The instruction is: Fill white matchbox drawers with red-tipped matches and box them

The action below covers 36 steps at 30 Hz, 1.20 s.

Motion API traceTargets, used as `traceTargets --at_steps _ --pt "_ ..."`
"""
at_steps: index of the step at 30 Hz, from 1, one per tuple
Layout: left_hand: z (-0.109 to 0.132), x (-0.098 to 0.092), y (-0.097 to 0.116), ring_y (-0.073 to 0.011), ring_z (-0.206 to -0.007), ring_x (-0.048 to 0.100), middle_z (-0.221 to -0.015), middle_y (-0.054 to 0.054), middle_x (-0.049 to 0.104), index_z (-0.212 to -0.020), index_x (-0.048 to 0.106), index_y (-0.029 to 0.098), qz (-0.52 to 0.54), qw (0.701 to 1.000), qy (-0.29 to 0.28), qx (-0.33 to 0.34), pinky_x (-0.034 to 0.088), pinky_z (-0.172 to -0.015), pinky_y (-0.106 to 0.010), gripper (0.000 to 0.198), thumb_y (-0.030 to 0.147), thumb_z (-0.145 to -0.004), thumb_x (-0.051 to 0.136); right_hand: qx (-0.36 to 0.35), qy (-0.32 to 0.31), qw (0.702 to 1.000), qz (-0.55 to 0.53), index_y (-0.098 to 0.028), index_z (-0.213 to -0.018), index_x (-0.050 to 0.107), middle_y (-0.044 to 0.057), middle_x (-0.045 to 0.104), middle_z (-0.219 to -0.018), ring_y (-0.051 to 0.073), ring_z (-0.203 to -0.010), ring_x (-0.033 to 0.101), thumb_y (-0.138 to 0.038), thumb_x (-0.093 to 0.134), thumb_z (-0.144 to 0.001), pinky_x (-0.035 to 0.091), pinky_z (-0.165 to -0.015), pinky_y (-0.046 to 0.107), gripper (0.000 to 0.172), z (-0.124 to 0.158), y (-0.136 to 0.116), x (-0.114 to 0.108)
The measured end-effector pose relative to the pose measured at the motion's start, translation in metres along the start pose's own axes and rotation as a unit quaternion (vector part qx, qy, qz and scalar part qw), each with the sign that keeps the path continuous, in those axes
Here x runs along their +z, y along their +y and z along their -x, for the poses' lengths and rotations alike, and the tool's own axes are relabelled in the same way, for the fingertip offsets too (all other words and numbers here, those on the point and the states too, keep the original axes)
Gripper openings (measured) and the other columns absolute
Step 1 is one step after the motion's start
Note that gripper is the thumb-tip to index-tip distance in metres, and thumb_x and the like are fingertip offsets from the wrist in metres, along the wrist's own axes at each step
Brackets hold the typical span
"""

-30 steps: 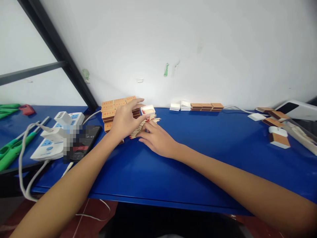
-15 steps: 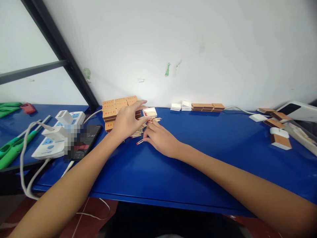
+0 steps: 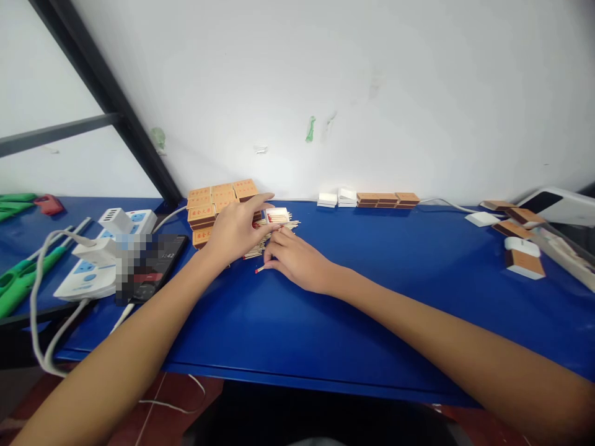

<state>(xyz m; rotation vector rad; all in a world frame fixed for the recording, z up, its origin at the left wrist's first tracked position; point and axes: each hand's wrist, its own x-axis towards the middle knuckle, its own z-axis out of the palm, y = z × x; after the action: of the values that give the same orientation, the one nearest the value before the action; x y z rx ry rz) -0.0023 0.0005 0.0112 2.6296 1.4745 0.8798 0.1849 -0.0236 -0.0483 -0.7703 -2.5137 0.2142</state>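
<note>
A small white matchbox tray (image 3: 277,212) holds several red-tipped matches and lies near the wall. My left hand (image 3: 235,229) is beside it, its thumb and forefinger spread apart around the tray's left side; whether a finger touches the tray is hard to see. Just in front, a loose heap of matches (image 3: 253,250) lies partly hidden under both hands. My right hand (image 3: 300,260) is closed in a pinch, with the red tips of the matchsticks (image 3: 259,269) poking out to the left. Its other fingers curl at the heap's right edge.
Stacked orange matchboxes (image 3: 201,214) stand left of my left hand. White trays (image 3: 327,199) and a row of matchboxes (image 3: 387,199) line the wall. A phone (image 3: 162,266) and a power strip (image 3: 88,272) lie left. More matchboxes (image 3: 525,263) sit far right on the blue table (image 3: 372,347).
My right hand has shifted slightly left with the matchsticks still pinched. The left thumb has drawn back a little from the tray's front. The whole view has moved slightly.
</note>
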Motion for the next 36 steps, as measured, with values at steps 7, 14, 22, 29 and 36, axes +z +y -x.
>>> traceTargets --at_steps 7,14,22,29,36 --pt "0.000 0.002 -0.003 -0.0310 -0.101 0.077 -0.122 -0.006 0.080 -0.145 0.061 0.023 -0.023 0.999 -0.018 0.012 0.055 -0.091 -0.042 0.056 0.030 -0.092 0.078 0.010 0.056 0.997 0.043 -0.018 -0.098 0.066 0.010 0.062 -0.102 0.027 -0.100 0.052 -0.029 0.054 -0.107 0.050 -0.092 0.044 0.018 0.012 0.005 -0.019" --pt "0.003 0.006 0.000 -0.0265 -0.097 0.078 -0.118 -0.006 0.082 -0.143 0.062 0.024 0.092 0.996 -0.018 0.000 0.058 -0.091 -0.038 0.064 0.045 -0.086 0.085 0.095 0.214 0.968 0.095 -0.020 -0.101 0.064 0.011 0.061 -0.104 0.029 -0.100 0.049 -0.026 0.049 -0.108 0.047 -0.092 0.046 0.017 0.010 0.023 -0.031" --pt "0.004 0.009 0.005 -0.0223 -0.082 0.077 -0.119 -0.008 0.081 -0.142 0.063 0.024 0.164 0.986 -0.037 -0.016 0.060 -0.083 -0.037 0.068 0.049 -0.083 0.086 0.091 0.196 0.969 0.120 -0.019 -0.099 0.065 0.012 0.062 -0.102 0.030 -0.099 0.049 -0.022 0.051 -0.106 0.046 -0.090 0.046 0.015 0.004 0.024 -0.032" --pt "0.000 0.002 0.002 -0.0260 -0.095 0.077 -0.118 -0.007 0.081 -0.135 0.068 0.022 0.117 0.991 0.030 -0.051 0.060 -0.090 -0.040 0.053 0.040 -0.088 0.082 0.040 0.177 0.983 0.038 -0.020 -0.100 0.066 0.009 0.064 -0.098 0.025 -0.096 0.053 -0.026 0.050 -0.109 0.048 -0.090 0.043 0.019 0.002 0.007 -0.023" --pt "-0.001 0.000 -0.001 -0.0274 -0.104 0.077 -0.120 -0.006 0.081 -0.136 0.067 0.022 0.081 0.994 0.058 -0.049 0.058 -0.097 -0.040 0.055 0.036 -0.085 0.085 0.005 0.034 0.999 0.035 -0.020 -0.110 0.075 0.011 0.059 -0.103 0.028 -0.108 0.051 -0.024 0.060 -0.103 0.052 -0.099 0.047 0.016 -0.004 -0.011 0.004"
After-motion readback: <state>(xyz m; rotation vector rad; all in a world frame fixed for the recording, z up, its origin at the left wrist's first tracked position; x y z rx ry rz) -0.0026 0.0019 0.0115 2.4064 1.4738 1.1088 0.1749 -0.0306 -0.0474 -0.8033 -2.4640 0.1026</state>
